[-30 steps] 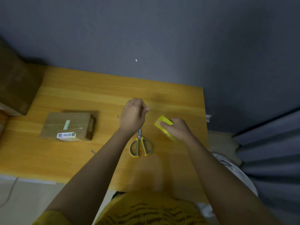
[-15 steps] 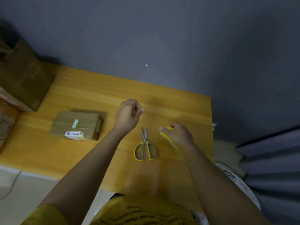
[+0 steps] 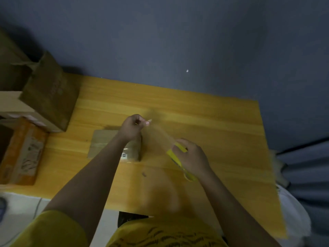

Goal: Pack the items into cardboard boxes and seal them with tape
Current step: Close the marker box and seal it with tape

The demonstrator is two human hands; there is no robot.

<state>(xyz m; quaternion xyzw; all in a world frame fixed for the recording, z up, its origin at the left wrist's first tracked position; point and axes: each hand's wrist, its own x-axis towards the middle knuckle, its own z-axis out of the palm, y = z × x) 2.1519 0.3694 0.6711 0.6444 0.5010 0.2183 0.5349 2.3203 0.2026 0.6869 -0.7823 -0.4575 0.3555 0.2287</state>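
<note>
left hand (image 3: 131, 128) raised over the wooden table (image 3: 213, 132), fingers curled, fingertips pinching the free end of a clear tape strip (image 3: 160, 134). strip stretched taut and slanting from there down to the yellow tape roll (image 3: 175, 155), faint and half see-through against the table. right hand (image 3: 193, 157) wrapped around that roll, fingers hooked through and over it, held above the table's right half. small cardboard box (image 3: 103, 143) flat on the table, directly under the left wrist and forearm, partly hidden by them; a white label (image 3: 124, 155) showing at its near edge beside the arm. on the table's left end, a larger brown carton (image 3: 48, 93) with a flap standing up, and nearer the table's front edge an orange printed box (image 3: 21, 154). grey wall (image 3: 178, 41) behind the table's far edge. grey curtain folds (image 3: 306, 168) beyond its right edge. yellow printed shirt (image 3: 160, 236) at the table's near edge.
</note>
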